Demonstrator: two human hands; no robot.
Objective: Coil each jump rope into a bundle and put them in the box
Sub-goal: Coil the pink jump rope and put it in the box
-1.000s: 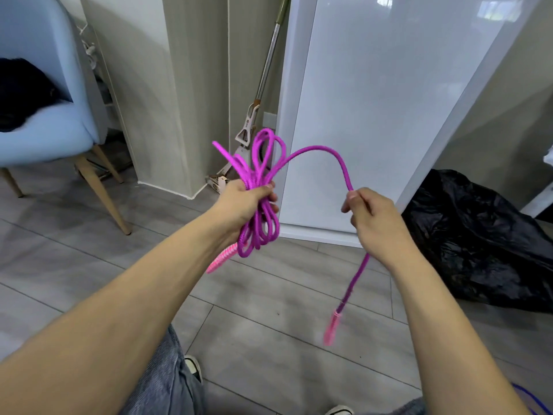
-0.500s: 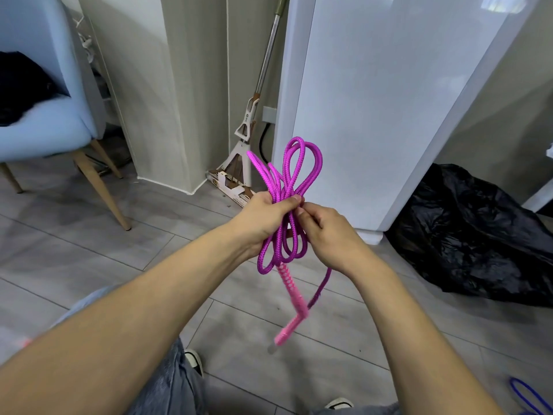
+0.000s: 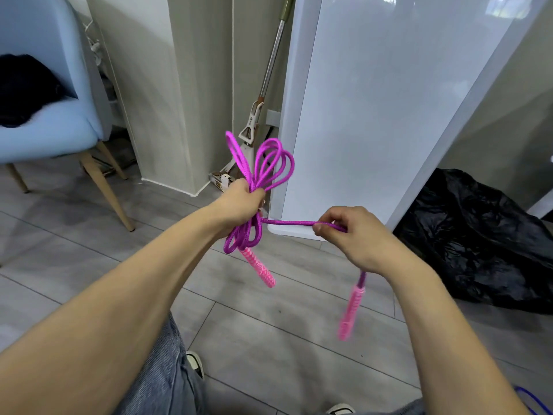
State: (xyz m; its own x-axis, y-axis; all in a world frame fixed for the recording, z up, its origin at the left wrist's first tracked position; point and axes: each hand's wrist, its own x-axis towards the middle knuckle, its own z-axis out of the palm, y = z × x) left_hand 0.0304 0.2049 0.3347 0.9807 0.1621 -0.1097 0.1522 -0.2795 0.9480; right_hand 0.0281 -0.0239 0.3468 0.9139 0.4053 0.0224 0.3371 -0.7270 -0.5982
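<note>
My left hand grips a magenta jump rope folded into several loops that stick out above and below my fist. One pink handle hangs under that hand. My right hand pinches the rope's free end and holds it taut, running level from the bundle to my fingers. The second pink handle dangles below my right wrist, blurred. A bit of blue rope lies on the floor at the bottom right corner. No box is in view.
A white panel leans against the wall straight ahead. A mop stands in the corner behind the bundle. A black plastic bag lies on the right, a light blue chair on the left. Grey tiled floor below.
My right hand, which had met the left at the bundle, has pulled away to the right, drawing the free end taut. The second handle now swings below it.
</note>
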